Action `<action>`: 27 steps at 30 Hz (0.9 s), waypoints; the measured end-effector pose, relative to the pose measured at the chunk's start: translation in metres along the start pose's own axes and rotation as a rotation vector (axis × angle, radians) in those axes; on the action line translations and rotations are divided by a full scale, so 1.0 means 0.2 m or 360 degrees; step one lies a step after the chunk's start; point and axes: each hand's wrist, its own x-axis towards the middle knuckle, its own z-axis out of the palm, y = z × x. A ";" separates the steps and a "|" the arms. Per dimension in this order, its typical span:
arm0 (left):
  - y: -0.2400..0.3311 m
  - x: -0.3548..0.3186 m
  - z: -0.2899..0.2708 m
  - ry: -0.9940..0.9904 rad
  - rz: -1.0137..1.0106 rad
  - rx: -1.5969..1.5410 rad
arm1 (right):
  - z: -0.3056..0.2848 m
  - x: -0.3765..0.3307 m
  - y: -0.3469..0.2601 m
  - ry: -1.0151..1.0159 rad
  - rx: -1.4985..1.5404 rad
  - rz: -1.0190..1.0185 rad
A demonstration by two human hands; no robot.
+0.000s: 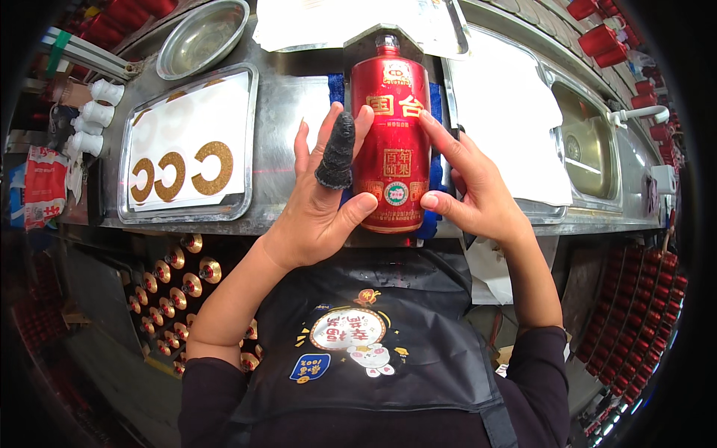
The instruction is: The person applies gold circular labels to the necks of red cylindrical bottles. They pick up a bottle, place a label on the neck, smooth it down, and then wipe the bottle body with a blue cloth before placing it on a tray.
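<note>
A red bottle with gold lettering and a dark neck lies on its back on a holder with blue padding, its neck pointing away from me. At its left side is my left hand, fingers spread, with the thumb and a fingertip touching the bottle. One finger of that hand wears a black cover. On the opposite side my right hand rests its thumb and index fingertip on the bottle's edge. The bottle sits between both hands.
A metal tray at left holds a white sheet with gold C-shaped pieces. Behind it is a metal bowl. White sheets and a sink are at right. Gold-rimmed pieces stand below the counter; red bottles fill a rack.
</note>
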 end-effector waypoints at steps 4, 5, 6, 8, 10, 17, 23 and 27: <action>0.01 0.01 0.00 0.0010 0.0008 0.0051 | 0.00 -0.01 -0.03 0.0041 -0.0146 -0.0063; 0.02 0.01 -0.01 -0.0035 -0.0008 0.0104 | 0.00 -0.01 -0.04 0.0023 -0.0145 -0.0045; 0.03 0.01 -0.01 -0.0072 -0.0018 0.0156 | 0.00 -0.01 -0.04 0.0009 -0.0159 -0.0019; 0.04 0.01 -0.02 -0.0106 -0.0037 0.0207 | 0.00 0.00 -0.06 -0.0004 -0.0218 -0.0005; 0.06 0.02 -0.03 -0.0106 -0.0059 0.0215 | -0.02 0.01 -0.07 -0.0010 -0.0224 -0.0015; 0.08 0.04 -0.02 -0.0097 -0.0027 0.0223 | -0.06 0.05 -0.15 -0.0031 -0.0306 0.0027; 0.07 0.04 -0.02 -0.0113 -0.0078 0.0215 | -0.06 0.08 -0.17 -0.0110 -0.0306 0.0060; 0.07 0.03 -0.03 -0.0133 -0.0058 0.0122 | -0.07 0.07 -0.18 -0.0155 -0.0282 0.0133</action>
